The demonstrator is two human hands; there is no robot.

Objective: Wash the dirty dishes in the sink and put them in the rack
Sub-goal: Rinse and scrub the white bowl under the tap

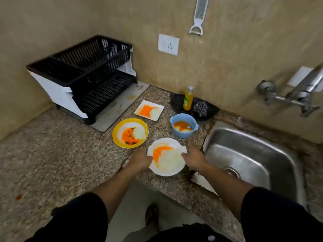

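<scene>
Two bare forearms in dark sleeves reach forward over a speckled stone counter. Between the hands lies a round white plate, smeared orange and white, at the counter's near edge just left of the steel sink. The left hand grasps the plate's left rim and the right hand grasps its right rim. The thumbs lie on top at the edge, while the other fingers are hidden under the plate.

Just beyond are a soiled yellow plate to the left and a blue bowl with orange sauce to the right. Farther back is a square white plate, also smeared. Against the wall, a black tray holds a yellow soap bottle and a steel scrubber. A black two-tier dish rack stands in the far left corner. A tap juts from the wall above the sink.
</scene>
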